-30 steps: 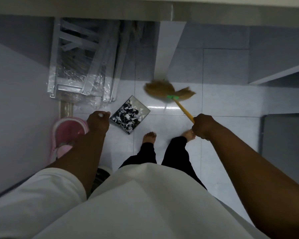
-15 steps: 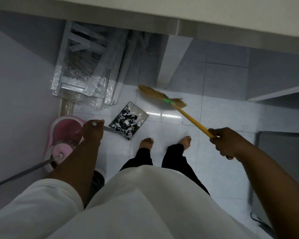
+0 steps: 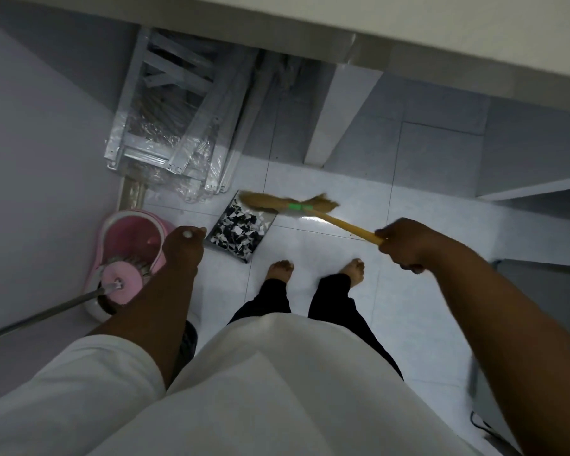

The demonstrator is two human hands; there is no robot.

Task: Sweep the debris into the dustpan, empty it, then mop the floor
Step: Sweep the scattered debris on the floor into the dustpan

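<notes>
A grey dustpan (image 3: 241, 233) stands on the white tiled floor (image 3: 313, 258), full of black and white scraps of debris (image 3: 236, 227). My left hand (image 3: 182, 250) grips its upright handle, which is mostly hidden under the hand. Held low to the right, my right hand (image 3: 405, 243) grips the yellow stick of a straw broom (image 3: 270, 203). The bristles lie over the pan's far edge. A pink mop head (image 3: 120, 281) sits in a pink bucket (image 3: 129, 228) at the left, with its grey pole running to the lower left.
Plastic-wrapped metal frames (image 3: 175, 126) lean against the wall behind the bucket. A white post (image 3: 339, 116) comes down from a counter overhead. My bare feet (image 3: 278, 268) stand just behind the dustpan. A dark bin (image 3: 188, 340) shows by my left leg.
The broom head has swung left across the floor and now reaches the dustpan. My right hand moved right and back. The view has tilted, bringing the mop and bucket fully in.
</notes>
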